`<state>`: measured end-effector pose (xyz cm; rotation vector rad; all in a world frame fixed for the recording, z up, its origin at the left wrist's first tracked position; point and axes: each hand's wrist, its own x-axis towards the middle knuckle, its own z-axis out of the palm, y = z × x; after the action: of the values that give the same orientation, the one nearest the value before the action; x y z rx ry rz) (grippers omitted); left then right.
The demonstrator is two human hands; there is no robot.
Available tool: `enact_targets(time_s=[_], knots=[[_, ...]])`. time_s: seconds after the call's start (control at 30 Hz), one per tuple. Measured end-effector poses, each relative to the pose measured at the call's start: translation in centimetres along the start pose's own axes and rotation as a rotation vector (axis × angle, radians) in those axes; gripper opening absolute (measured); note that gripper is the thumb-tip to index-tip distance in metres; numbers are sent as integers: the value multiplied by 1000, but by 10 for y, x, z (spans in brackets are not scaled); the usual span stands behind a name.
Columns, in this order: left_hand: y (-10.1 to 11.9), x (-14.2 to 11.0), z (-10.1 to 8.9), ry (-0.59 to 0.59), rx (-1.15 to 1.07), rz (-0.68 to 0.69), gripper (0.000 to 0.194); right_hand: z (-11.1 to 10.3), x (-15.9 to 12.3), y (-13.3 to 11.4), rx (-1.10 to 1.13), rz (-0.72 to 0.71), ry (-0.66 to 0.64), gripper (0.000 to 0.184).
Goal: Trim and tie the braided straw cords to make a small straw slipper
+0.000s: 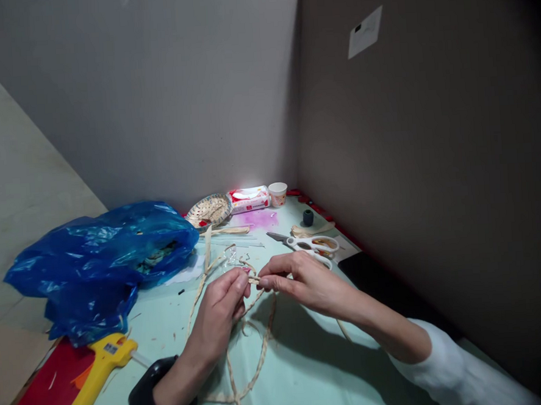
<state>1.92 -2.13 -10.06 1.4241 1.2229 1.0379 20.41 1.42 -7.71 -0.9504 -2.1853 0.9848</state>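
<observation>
Both of my hands meet over the middle of the pale green table, pinching a braided straw cord (263,352) between them. My left hand (221,303), with a black band on its wrist, is closed on the cord, and a small pink bit shows by its fingertips. From the right, my right hand (298,280) grips the same piece between thumb and fingers. The cord's tail hangs below and loops over the tabletop. Just beyond my right hand lie scissors (295,242) with white handles, partly covered by that hand.
At left are a blue plastic bag (95,256) and a yellow glue gun (91,384) by a red sheet (48,387). Along the back stand a woven basket (211,210), a tissue pack (252,199), a paper cup (278,194) and a dark thread spool (308,217). Grey walls close the corner.
</observation>
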Motion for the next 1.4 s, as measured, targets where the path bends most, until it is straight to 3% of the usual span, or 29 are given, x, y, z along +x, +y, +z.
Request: enact_targets(time_s=[0.27, 0.5, 0.73, 0.97, 1.4], knots=[[5, -1, 1, -30, 206, 68, 35, 3, -6, -7, -324, -102, -43, 21], [9, -3, 2, -44, 300, 115, 32, 17, -8, -6, -567, -151, 64, 21], [3, -1, 1, -102, 208, 38, 36, 9, -10, -16, -365, -86, -42, 23], [0, -1, 0, -151, 126, -31, 41, 7, -9, -14, -302, -73, -16, 21], [12, 0, -6, 120, 378, 158, 19, 7, -4, -7, -284, -12, 61, 23]])
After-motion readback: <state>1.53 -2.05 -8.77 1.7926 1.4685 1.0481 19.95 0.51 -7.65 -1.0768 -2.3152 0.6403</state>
